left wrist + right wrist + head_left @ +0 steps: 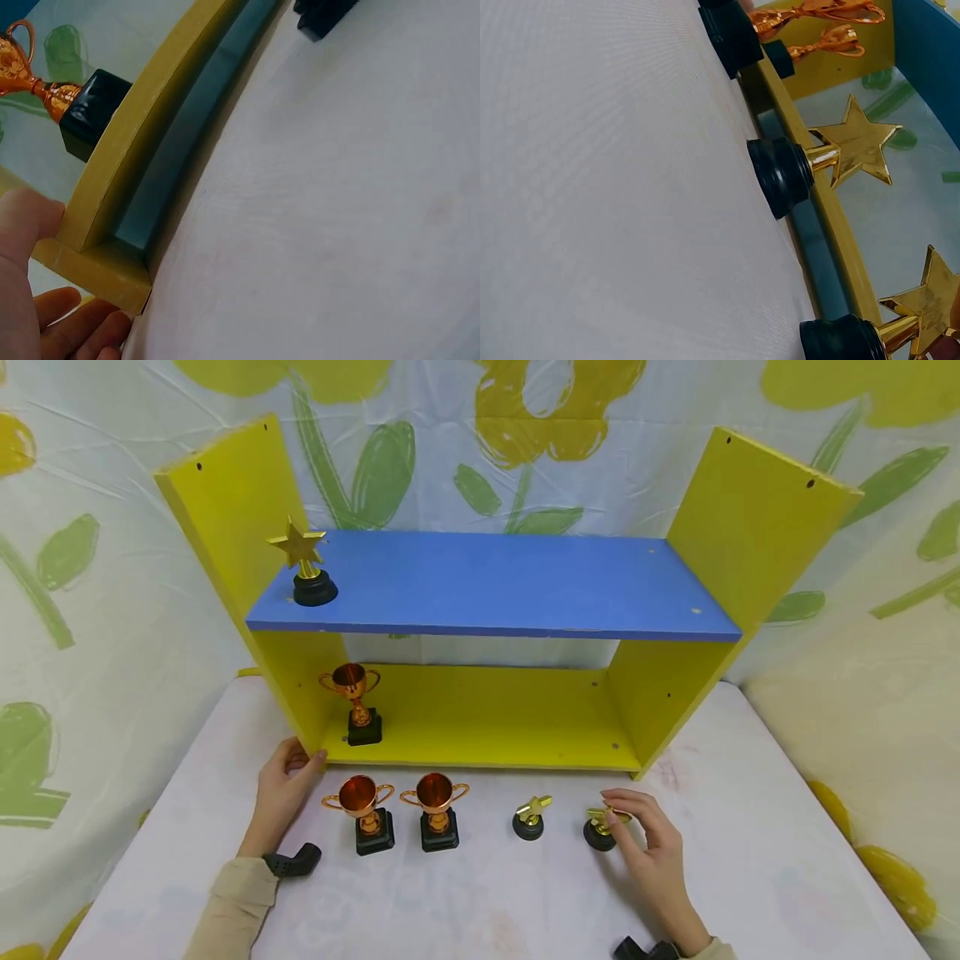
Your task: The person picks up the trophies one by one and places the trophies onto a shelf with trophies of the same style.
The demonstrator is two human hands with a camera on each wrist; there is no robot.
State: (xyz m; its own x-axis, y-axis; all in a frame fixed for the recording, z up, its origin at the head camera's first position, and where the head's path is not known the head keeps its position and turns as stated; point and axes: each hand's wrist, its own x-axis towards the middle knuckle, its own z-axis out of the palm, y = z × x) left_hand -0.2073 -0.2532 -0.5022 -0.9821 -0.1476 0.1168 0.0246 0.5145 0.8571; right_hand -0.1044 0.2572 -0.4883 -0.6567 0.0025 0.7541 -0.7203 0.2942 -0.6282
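Observation:
My left hand [281, 793] grips the lower left corner of a yellow and blue shelf [495, 585], thumb at the front edge and fingers around the side panel. My right hand [648, 839] pinches the star of a gold star trophy [600, 831], whose black base stands on the table. Left of it stands another gold star trophy [529, 818], untouched. Two copper-coloured cup trophies [365, 814] [437, 812] stand side by side in front of the shelf. In the right wrist view, only a bit of finger shows at the held star [934, 300].
A gold star trophy [303, 564] stands at the left of the blue upper board [487, 581]. Below it, a copper cup trophy [360, 706] stands at the left of the yellow lower board [495, 714]. The white tabletop [465, 910] spreads out in front.

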